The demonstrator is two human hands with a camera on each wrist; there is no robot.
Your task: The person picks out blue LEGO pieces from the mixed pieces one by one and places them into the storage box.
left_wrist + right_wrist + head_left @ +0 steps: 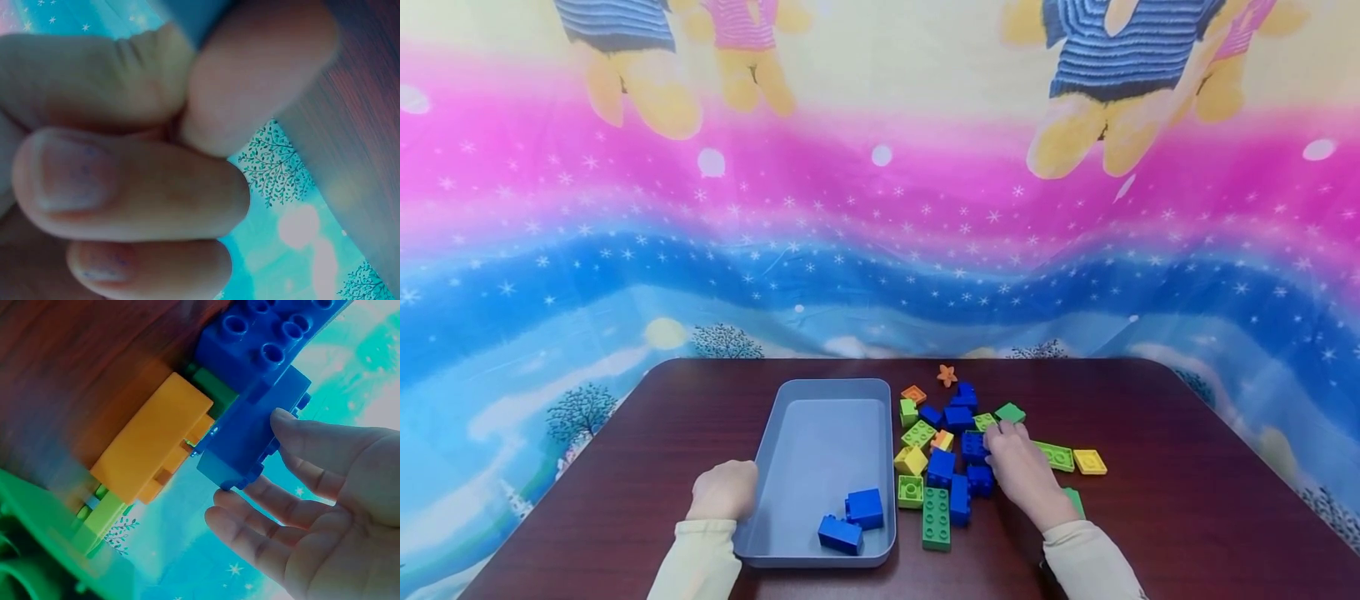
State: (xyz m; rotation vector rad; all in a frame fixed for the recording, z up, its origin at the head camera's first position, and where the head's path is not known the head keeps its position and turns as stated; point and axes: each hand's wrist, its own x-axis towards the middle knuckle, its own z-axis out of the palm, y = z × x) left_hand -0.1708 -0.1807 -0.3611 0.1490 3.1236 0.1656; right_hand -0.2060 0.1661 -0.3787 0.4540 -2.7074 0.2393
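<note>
My left hand (pixel 724 490) grips the left rim of a grey-blue tray (pixel 891 467). In the left wrist view the thumb and curled fingers (pixel 137 187) pinch a blurred sliver of the tray rim (pixel 197 15). Two blue bricks (pixel 841 535) lie in the tray's near right corner. To the right of the tray, my right hand (pixel 1019 467) reaches into the pile of bricks. In the right wrist view its thumb and fingers pinch a blue brick (pixel 250 434), with another studded blue brick (pixel 250 337) against it.
Loose bricks spread over the dark table (pixel 647 467), among them a green brick (pixel 936 518), a yellow brick (pixel 912 460) and a yellow plate (pixel 1090 462). An orange star-shaped piece (pixel 947 376) lies at the back. A printed cloth (pixel 880 208) hangs behind the table.
</note>
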